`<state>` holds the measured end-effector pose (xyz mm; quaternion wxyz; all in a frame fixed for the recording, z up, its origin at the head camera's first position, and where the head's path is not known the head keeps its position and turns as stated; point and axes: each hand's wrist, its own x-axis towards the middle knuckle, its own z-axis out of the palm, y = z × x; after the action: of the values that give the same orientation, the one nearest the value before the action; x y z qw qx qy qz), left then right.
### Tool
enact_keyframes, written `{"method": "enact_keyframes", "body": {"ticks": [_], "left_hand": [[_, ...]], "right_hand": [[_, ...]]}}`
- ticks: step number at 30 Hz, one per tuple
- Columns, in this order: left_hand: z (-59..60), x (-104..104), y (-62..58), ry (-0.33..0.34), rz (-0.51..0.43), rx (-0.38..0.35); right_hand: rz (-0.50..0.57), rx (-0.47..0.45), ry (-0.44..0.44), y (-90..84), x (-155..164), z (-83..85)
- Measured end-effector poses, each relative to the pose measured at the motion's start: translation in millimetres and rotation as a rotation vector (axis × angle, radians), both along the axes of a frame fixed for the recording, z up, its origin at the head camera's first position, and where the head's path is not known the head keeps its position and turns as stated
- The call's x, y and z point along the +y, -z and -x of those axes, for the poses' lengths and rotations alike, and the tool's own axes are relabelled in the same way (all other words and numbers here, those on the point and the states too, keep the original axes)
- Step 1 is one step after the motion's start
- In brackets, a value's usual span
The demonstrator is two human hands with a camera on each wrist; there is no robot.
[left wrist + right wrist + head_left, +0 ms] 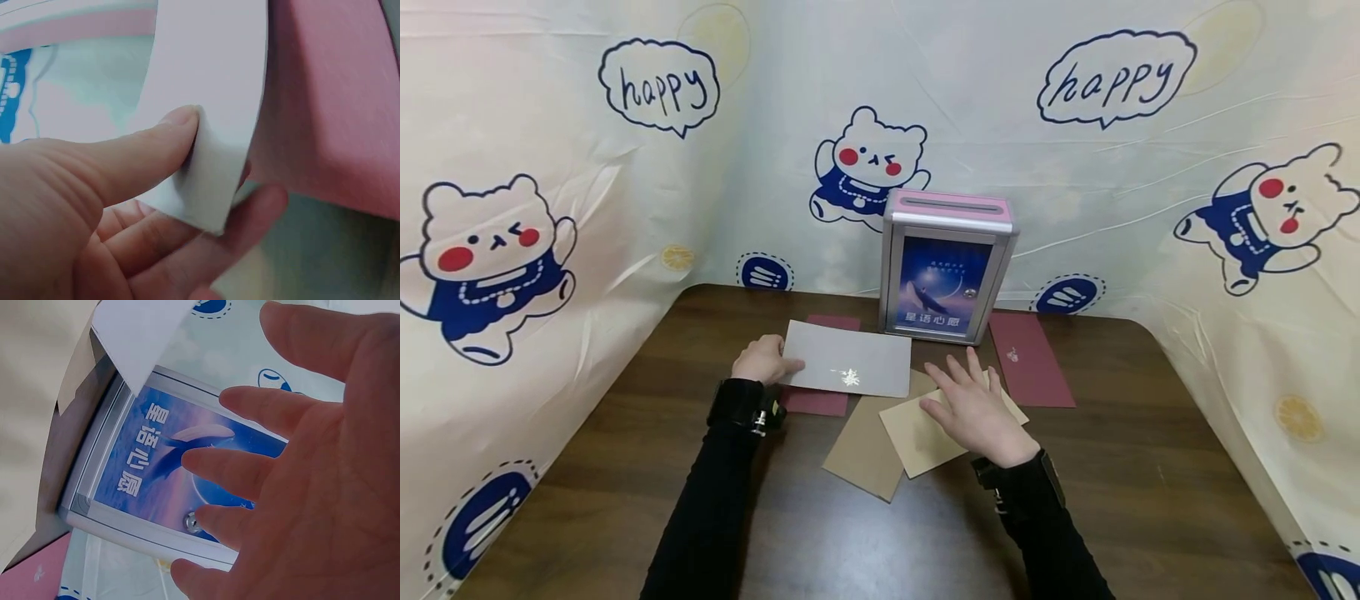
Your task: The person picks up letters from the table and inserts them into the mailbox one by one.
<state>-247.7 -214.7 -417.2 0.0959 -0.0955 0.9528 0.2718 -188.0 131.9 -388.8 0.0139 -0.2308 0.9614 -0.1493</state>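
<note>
Grey envelope [850, 367] pinched at its left edge by the left hand [763, 360]; right hand [977, 408], fingers spread flat, rests on cream envelope [917, 437] before the slotted box [946, 271].

Both arms, rising from the lower middle of the head view, wear long black sleeves; the left hand [762, 360] and right hand [976, 408] are bare; each wrist carries a black strapped device, apparently with a small metal fitting.
</note>
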Motion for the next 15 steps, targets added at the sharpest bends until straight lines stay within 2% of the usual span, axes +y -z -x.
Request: {"method": "enact_keyframes", "body": {"ticks": [3, 9, 12, 15], "left_hand": [[-6.8, -0.3, -7.9, 0.039, -0.103, 0.030], [-20.3, 0.5, -29.7, 0.123, -0.287, 0.046], [-24.5, 1.0, -40.4, 0.172, -0.370, 0.062], [-27.7, 0.8, -48.5, 0.214, -0.407, 0.071]], "right_hand": [[0.008, 0.003, -0.002, 0.4, 0.2, -0.3], [0.051, 0.016, -0.013, -1.2, 0.6, 2.0], [0.075, 0.015, -0.041, -5.0, -2.0, 10.1], [0.106, -0.014, -0.092, -11.5, -7.9, 23.4]]}}
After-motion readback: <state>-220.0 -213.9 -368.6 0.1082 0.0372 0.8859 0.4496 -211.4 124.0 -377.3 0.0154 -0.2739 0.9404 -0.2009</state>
